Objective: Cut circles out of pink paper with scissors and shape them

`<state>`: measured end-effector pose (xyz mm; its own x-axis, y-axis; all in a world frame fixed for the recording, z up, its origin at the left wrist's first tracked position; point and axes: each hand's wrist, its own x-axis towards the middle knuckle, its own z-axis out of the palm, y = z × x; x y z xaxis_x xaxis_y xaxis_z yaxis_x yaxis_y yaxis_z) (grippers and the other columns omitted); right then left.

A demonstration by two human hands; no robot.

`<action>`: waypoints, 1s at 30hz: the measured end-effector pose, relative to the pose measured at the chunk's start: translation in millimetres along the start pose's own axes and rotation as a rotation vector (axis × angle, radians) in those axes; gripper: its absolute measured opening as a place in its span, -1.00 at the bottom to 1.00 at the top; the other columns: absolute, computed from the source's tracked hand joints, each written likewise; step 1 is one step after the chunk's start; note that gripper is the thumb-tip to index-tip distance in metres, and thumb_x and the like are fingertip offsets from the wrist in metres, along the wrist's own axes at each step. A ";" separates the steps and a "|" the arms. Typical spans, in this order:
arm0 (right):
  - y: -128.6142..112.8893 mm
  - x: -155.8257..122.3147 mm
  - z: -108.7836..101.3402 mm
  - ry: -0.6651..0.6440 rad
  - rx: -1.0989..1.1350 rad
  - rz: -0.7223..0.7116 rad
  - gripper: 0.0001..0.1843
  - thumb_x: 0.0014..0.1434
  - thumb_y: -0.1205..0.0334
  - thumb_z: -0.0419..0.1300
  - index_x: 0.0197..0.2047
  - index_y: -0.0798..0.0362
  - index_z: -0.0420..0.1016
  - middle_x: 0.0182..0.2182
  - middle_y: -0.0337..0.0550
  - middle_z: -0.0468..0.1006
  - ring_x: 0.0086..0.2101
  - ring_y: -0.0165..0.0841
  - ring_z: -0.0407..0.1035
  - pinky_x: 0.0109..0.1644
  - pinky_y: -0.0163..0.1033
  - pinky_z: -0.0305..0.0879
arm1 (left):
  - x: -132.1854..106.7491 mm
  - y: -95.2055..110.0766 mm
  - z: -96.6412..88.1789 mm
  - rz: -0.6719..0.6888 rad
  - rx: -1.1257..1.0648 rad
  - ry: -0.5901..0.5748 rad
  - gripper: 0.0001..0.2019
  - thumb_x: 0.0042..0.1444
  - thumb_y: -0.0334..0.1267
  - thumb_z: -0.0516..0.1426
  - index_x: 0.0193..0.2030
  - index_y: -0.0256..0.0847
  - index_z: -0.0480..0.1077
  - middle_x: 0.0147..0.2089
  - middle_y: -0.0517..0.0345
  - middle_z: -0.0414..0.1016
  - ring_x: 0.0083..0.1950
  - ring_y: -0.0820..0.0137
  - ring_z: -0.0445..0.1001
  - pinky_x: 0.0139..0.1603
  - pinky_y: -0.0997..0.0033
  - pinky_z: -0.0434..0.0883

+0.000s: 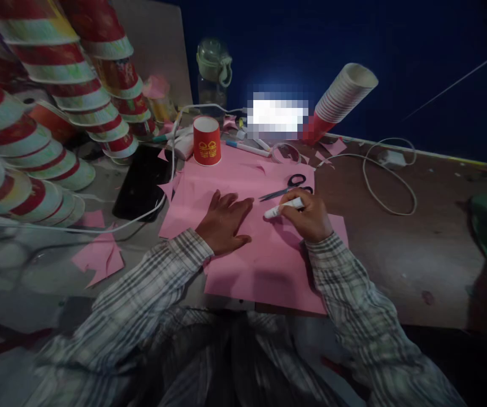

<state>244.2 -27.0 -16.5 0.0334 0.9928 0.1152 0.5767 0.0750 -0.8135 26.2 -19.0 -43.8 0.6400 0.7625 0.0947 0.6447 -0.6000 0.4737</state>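
Observation:
A large pink paper sheet (264,265) lies on the table in front of me. My left hand (224,220) rests flat on it, fingers stretched out, holding nothing. My right hand (309,216) is closed round a white marker (282,208), whose tip points left onto the paper. Black-handled scissors (288,187) lie on the paper just beyond the marker. A red paper cup (207,141) stands upside down at the sheet's far edge.
Stacks of red-and-white paper cups (48,107) fill the left side; another stack (340,99) lies tilted at the back. A black phone (142,183), white cables (390,181), pink scraps (99,254), a pen (247,148) and a clear bottle (213,70) surround the sheet.

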 end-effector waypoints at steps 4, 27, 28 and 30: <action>-0.4 -1.0 0.1 -0.232 -0.075 -0.020 -0.98 -0.11 0.32 0.20 -0.50 0.05 0.42 -0.63 -0.29 0.42 -0.57 -0.42 0.25 -0.47 -0.30 0.13 | -0.6 -0.9 -0.3 0.013 0.001 -0.008 -0.22 0.00 -0.02 0.23 0.33 -0.24 0.12 0.27 -0.09 0.30 0.35 -0.01 0.08 0.39 -0.21 -0.23; 2.3 -3.0 -4.1 -0.036 -0.084 -0.129 -0.96 -0.03 0.27 0.17 -0.48 0.04 0.40 -0.63 -0.29 0.41 -0.59 -0.42 0.21 -0.46 -0.28 0.10 | 0.0 -0.6 -1.7 0.015 0.000 -0.050 -0.28 0.00 -0.06 0.23 0.30 -0.17 0.16 0.30 -0.01 0.28 0.36 -0.03 0.05 0.39 -0.22 -0.24; 0.7 -4.0 -3.4 -0.095 -0.075 -0.127 -0.96 -0.04 0.27 0.18 -0.49 0.04 0.40 -0.63 -0.28 0.41 -0.59 -0.42 0.22 -0.46 -0.28 0.11 | -0.2 -1.1 -1.3 0.021 0.002 -0.049 -0.28 0.00 -0.05 0.23 0.30 -0.16 0.16 0.30 -0.01 0.27 0.36 -0.03 0.05 0.38 -0.23 -0.23; -1.4 -4.7 -0.9 -0.193 -0.132 -0.155 -0.96 -0.07 0.27 0.20 -0.50 0.04 0.41 -0.63 -0.28 0.42 -0.58 -0.41 0.24 -0.42 -0.27 0.13 | -0.4 -2.0 -0.7 0.033 0.002 -0.041 -0.28 0.01 -0.03 0.22 0.30 -0.17 0.16 0.30 -0.02 0.27 0.36 -0.03 0.06 0.38 -0.24 -0.22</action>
<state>244.0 -31.8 -15.4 -0.2120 0.9709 0.1114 0.6645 0.2268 -0.7120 24.4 -17.9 -44.2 0.6778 0.7315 0.0744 0.6235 -0.6254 0.4692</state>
